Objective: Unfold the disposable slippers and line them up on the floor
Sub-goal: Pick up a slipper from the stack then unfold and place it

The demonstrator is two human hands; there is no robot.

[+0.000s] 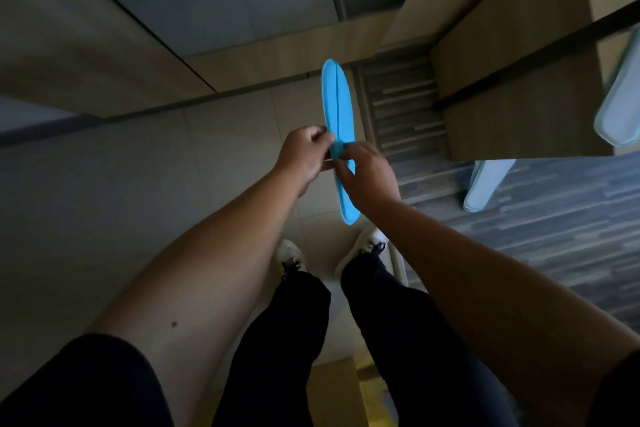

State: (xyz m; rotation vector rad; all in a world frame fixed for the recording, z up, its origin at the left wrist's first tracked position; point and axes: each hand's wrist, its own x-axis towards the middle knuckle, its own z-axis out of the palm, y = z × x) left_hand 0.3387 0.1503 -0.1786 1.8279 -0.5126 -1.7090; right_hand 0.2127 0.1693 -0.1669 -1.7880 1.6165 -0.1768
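Both hands pinch folded blue slipper (336,104) — pale slipper (486,184) right.

blue slipper (336,104) middle hidden behind both hands, pale slipper (620,104) cut by right edge

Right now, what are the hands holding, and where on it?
Both hands grip one folded blue disposable slipper around its middle: left hand on its left edge, right hand on its right. Both ends are free.

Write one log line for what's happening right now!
step: unfolding | left hand: pinching blue slipper | right hand: pinching it | slipper: folded, held above floor
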